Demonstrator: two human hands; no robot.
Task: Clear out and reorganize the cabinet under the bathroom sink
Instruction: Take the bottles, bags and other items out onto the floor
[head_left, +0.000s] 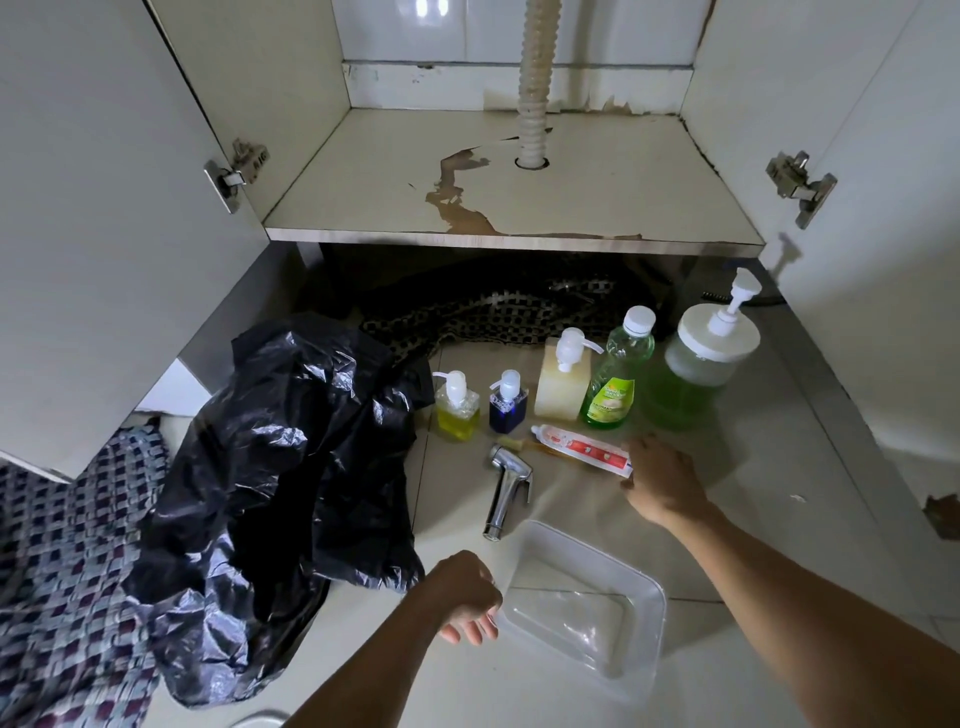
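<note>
Head view. The cabinet (519, 171) is being shown with both doors swung wide; its peeling shelf is being crossed only by the ribbed drain hose (535, 83), which is passing through a hole near the middle. Open tiled floor is lying in front and to the right of the tray.

Items are being kept in a row on the floor below: yellow pump bottle (457, 405), blue pump bottle (508, 402), cream pump bottle (563, 382), green bottle (618, 371), its label too blurred to be read, and large green pump jar (701, 358). A toothpaste tube (584, 449) is being pinched at its near end by the right hand (662, 480). A chrome sprayer (506, 488) is lying just beside it. The clear tray (644, 613) is being gripped at its left rim by the left hand (465, 597). A black bag (291, 493) is lying crumpled to the left.
</note>
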